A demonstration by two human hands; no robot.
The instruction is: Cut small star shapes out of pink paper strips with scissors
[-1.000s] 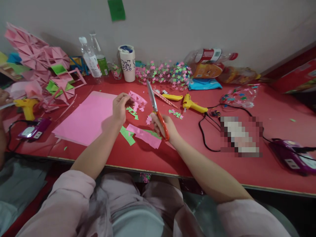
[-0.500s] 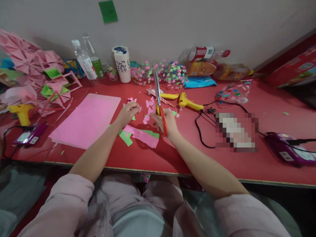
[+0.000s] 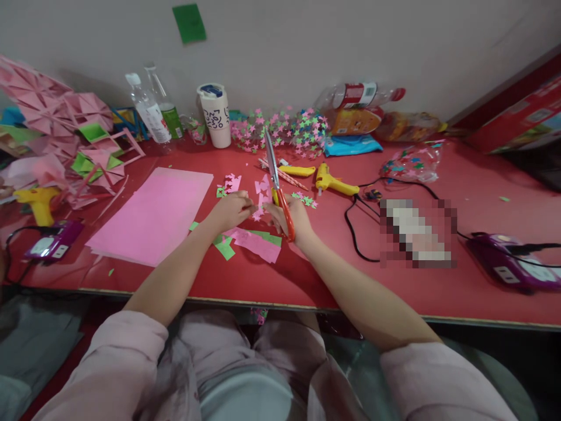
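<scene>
My right hand [image 3: 298, 221] is closed around orange-handled scissors [image 3: 270, 155], whose blades point up and away toward the wall. My left hand [image 3: 234, 211] is just left of it, fingers bent and pressed together near small pink paper stars [image 3: 258, 215]; anything between the fingertips is too small to make out. Pink cut-out scraps [image 3: 263, 186] lie beyond the hands, along with another pink scrap [image 3: 232, 182]. Nearer to me, a pink paper strip [image 3: 258, 245] rests over green paper pieces [image 3: 225, 248]. Green and pink stars [image 3: 305, 200] are beside my right hand.
Pink paper sheets [image 3: 153, 216] lie to the left. Behind are a yellow cutter [image 3: 300, 171], a yellow glue gun [image 3: 335, 181] with a black cord, a white cup [image 3: 214, 117], and clear containers of stars [image 3: 280, 131]. A purple power strip [image 3: 512, 266] is at right.
My left hand has moved right and slightly toward me, closer to my right hand, uncovering pink scraps behind it. The scissors' blade tips have swung a little left.
</scene>
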